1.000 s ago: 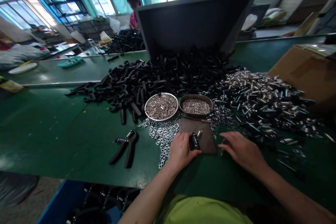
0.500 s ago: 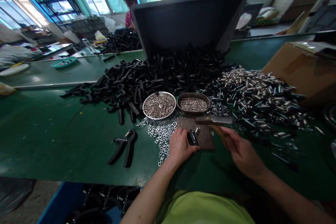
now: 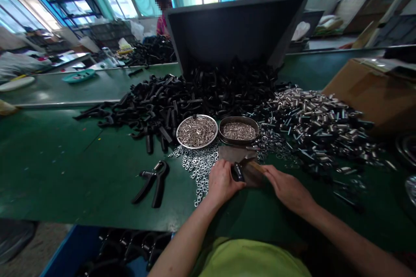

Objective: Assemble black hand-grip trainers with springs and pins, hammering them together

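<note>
My left hand is closed around a black hand grip strengthener, pressing it against a flat metal plate. In my right hand is the wooden handle of a hammer. The hammer's head is down beside the held grip, blurred and partly dark, so I cannot tell whether it touches. Left of my hands, one more hand grip strengthener with a metal spring lies on the green table. Loose metal nuts are spread next to my left hand.
A round dish of small metal pins and an oval tin of tiny metal parts stand behind the plate. Black handles spill from a grey bin. Springs and bolts heap before a cardboard box. A person is beyond.
The hammer has come down and left from its raised position, onto or close to the held grip. My left hand has stayed in place on the plate.
</note>
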Available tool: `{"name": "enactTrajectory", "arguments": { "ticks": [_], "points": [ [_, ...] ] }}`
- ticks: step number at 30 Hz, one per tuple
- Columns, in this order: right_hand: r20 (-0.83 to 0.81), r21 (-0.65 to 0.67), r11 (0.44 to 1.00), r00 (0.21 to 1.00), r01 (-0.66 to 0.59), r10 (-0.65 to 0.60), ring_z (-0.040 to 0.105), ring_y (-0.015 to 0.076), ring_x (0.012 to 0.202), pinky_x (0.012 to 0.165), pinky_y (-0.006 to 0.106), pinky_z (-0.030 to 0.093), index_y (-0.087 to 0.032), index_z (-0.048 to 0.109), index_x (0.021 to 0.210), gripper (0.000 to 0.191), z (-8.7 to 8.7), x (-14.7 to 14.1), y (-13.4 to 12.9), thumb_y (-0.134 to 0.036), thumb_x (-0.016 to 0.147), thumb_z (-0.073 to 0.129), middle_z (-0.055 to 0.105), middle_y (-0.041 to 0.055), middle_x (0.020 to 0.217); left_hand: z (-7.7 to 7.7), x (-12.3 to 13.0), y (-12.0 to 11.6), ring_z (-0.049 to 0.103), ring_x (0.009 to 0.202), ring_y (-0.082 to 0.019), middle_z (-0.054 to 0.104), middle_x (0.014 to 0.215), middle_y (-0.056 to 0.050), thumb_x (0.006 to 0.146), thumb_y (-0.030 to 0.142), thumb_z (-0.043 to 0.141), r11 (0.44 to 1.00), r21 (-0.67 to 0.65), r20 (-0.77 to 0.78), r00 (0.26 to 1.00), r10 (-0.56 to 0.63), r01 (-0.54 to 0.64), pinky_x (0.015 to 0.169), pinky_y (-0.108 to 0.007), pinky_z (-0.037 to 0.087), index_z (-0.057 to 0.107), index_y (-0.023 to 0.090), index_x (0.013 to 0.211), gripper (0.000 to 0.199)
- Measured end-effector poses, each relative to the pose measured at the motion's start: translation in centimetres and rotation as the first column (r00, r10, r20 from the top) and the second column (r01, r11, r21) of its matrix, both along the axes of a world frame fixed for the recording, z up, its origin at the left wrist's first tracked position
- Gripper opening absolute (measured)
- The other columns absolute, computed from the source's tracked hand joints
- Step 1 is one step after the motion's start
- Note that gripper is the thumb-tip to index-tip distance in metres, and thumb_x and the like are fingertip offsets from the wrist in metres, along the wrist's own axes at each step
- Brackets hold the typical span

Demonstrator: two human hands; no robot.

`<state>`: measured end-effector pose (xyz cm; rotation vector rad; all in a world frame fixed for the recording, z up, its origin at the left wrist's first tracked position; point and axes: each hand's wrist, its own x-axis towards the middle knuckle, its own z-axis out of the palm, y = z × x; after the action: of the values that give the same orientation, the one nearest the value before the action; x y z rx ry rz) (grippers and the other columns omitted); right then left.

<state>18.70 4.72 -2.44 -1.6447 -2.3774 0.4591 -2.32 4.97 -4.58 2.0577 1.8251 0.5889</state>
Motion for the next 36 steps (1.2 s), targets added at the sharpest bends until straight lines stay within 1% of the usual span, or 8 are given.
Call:
{"name": "enactTrajectory", "arguments": {
  "ticks": [10,15,19,22,24,28,31,36],
  "points": [
    [0.292,0.475,0.877,0.929,0.064,-0.226,0.064,0.0236,0.071,0.059,0.034,0.046,-0.015,0.061,0.11,0.038,-4.6,8.4,-3.7,-0.037,0.093,0.036,0.069,0.0096,0.085,0.2,0.0,-0.1,0.052,0.095,-0.024,0.057,0.099,-0.005,0.052,0.043,0.081,0.998,-0.013,0.083,0.995,0.055,-0.055,0.083,-0.038,0.044,0.056,0.019,0.096,0.056],
    [-0.094,0.338,0.931,0.989,0.136,-0.11,0.063,0.0256,0.091,0.077,0.039,0.05,-0.017,0.054,0.117,0.039,-2.9,3.4,-2.6,-0.041,0.091,0.036,0.067,0.0116,0.1,1.3,1.9,-1.4,0.054,0.095,-0.021,0.057,0.101,-0.006,0.056,0.042,0.08,0.977,-0.058,0.437,0.874,0.211,-0.206,0.082,-0.034,0.045,0.052,0.018,0.102,0.059],
    [-0.416,0.138,0.983,0.908,0.119,-0.052,0.066,0.021,0.089,0.074,0.033,0.052,-0.021,0.053,0.117,0.035,-0.6,-2.9,-0.8,-0.038,0.089,0.039,0.069,0.008,0.101,2.1,2.7,-2.2,0.057,0.093,-0.02,0.06,0.1,-0.007,0.062,0.037,0.078,0.999,-0.044,0.548,0.836,0.037,-0.015,0.08,-0.033,0.047,0.056,0.016,0.104,0.051],
    [-0.423,0.153,0.979,0.904,0.132,-0.055,0.068,0.0218,0.086,0.073,0.031,0.051,-0.021,0.061,0.097,0.029,-0.2,-4.2,0.7,-0.038,0.089,0.04,0.071,0.0073,0.095,2.7,-0.5,-0.2,0.058,0.091,-0.018,0.062,0.099,-0.005,0.072,0.032,0.07,0.998,0.015,0.529,0.846,-0.058,0.059,0.079,-0.029,0.048,0.06,0.018,0.1,0.033],
    [-0.292,0.17,0.981,0.956,0.093,-0.04,0.069,0.0221,0.08,0.068,0.031,0.051,-0.022,0.063,0.091,0.027,-0.5,-3.8,1.5,-0.037,0.088,0.041,0.072,0.0052,0.091,3.2,-4.8,2.6,0.059,0.09,-0.016,0.062,0.099,-0.005,0.077,0.029,0.064,0.98,0.07,0.464,0.875,0.135,-0.188,0.08,-0.027,0.047,0.06,0.017,0.1,0.026],
    [0.04,0.181,0.982,0.998,-0.047,0.04,0.068,0.0217,0.066,0.053,0.03,0.046,-0.027,0.066,0.084,0.025,-1.3,-3.0,1.8,-0.036,0.087,0.043,0.073,0.0014,0.085,4.1,-14.4,8.7,0.056,0.104,-0.022,0.057,0.109,-0.015,0.08,0.033,0.058,0.675,0.108,0.309,0.67,0.675,-0.73,0.088,-0.033,0.043,0.056,0.012,0.104,0.031],
    [0.124,0.198,0.975,0.989,-0.1,0.077,0.067,0.0208,0.061,0.048,0.029,0.043,-0.026,0.066,0.084,0.028,-1.8,-3.4,1.4,-0.036,0.088,0.04,0.072,0.0018,0.084,4.2,-19.0,11.4,0.053,0.111,-0.029,0.057,0.11,-0.021,0.079,0.031,0.058,0.562,0.063,0.276,0.556,0.784,-0.825,0.092,-0.038,0.04,0.056,0.008,0.1,0.031],
    [0.035,0.215,0.974,0.997,-0.072,0.066,0.067,0.0202,0.061,0.052,0.029,0.046,-0.026,0.065,0.084,0.027,-2.7,-3.6,1.3,-0.036,0.087,0.04,0.073,0.0023,0.084,3.4,-21.8,12.2,0.063,0.09,-0.03,0.067,0.075,-0.012,0.07,0.035,0.064,0.551,-0.093,0.251,0.517,0.819,-0.829,0.079,-0.036,0.044,0.061,0.016,0.071,0.019]
  ]
}}
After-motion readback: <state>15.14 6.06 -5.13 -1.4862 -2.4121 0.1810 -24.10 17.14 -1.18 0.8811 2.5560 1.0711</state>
